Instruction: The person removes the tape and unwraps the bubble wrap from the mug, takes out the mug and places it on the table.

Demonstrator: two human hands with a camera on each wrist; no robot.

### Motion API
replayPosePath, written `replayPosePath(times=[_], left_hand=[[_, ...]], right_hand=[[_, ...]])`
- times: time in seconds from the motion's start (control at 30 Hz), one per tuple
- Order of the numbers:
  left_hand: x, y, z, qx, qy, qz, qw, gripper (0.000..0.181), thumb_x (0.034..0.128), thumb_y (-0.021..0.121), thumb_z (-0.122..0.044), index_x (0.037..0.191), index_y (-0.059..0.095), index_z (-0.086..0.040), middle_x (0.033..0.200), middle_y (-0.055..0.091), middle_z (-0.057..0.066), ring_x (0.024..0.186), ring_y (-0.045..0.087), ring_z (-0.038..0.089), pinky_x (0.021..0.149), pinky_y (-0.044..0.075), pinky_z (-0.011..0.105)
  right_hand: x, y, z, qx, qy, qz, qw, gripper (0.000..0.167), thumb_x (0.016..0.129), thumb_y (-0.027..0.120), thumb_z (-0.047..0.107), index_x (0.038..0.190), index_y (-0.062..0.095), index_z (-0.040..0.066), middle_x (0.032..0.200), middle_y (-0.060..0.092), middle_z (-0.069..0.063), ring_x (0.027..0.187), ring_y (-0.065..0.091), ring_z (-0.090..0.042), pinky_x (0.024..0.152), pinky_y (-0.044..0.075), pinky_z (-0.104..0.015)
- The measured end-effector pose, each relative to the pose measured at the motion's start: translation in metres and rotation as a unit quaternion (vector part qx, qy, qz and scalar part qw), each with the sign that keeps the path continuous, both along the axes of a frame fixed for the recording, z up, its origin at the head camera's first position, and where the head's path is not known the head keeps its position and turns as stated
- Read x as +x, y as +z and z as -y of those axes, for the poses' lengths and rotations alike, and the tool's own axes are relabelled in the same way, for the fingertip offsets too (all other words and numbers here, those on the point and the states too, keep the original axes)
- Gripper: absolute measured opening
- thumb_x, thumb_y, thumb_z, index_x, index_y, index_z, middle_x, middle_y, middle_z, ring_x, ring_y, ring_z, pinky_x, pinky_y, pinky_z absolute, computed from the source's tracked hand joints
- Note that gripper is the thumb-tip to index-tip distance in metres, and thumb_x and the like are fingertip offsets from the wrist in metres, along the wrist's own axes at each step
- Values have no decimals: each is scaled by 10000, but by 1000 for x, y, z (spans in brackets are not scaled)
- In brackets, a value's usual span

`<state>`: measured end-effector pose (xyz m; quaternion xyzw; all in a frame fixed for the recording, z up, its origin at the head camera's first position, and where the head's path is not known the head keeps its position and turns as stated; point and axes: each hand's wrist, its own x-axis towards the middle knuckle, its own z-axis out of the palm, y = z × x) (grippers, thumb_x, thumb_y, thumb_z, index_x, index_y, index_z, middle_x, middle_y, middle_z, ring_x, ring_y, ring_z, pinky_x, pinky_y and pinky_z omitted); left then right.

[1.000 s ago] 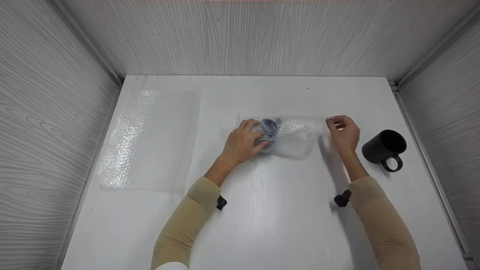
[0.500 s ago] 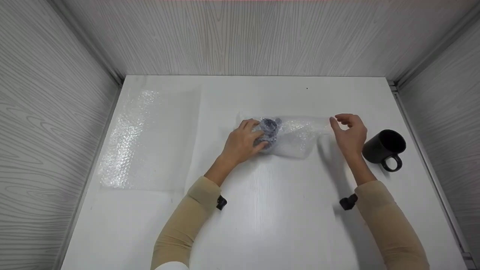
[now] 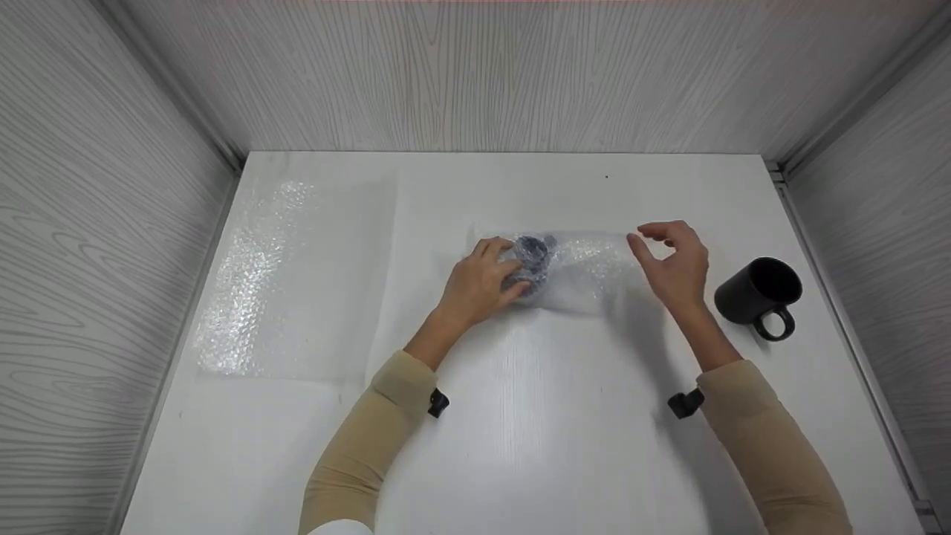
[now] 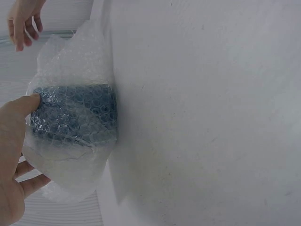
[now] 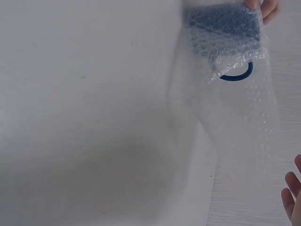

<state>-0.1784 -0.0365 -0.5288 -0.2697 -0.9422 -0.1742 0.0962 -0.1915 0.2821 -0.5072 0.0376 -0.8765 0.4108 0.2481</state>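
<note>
At mid-frame, the left hand (image 3: 479, 282) is grasping the wrapped mug (image 3: 536, 253), likely steadying it against rolling; right of centre, the right hand (image 3: 676, 264) is hovering released, near the loose end of the bubble wrap (image 3: 591, 256). A bare mug (image 3: 743, 297) is sitting far right; a flat sheet (image 3: 319, 282) is lying left, both seemingly leaving working room.

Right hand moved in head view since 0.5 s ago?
Yes: right hand shifted left, away from the black mug, toward the bubble-wrapped bundle.
</note>
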Motion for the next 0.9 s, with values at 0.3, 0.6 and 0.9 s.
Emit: replayPosePath(times=[0.3,0.6,0.9], left_hand=[[-1,0,0,-17,-6,40,10000,395,1018,666,-483,1229,772,-166,1468,600,86,1394,557,288,984,620,389],[0,-1,-2,-79,15,-28,10000,375,1014,677,-473,1225,776,-178,1469,607,78,1396,557,275,951,627,377],[-1,0,-1,-61,19,51,10000,382,1011,681,-472,1226,777,-170,1466,606,79,1393,557,277,993,615,402]], right_hand=[[6,11,23,249,556,102,9981,240,915,831,173,1101,775,33,1071,769,-162,1035,667,-322,938,485,-385],[10,3,42,604,912,93,9940,282,916,837,244,1127,775,69,1106,761,-141,1073,668,-340,942,535,-477],[9,-3,59,1156,1102,-3,9872,330,909,844,309,1155,780,99,1130,761,-123,1082,673,-344,943,562,-504]])
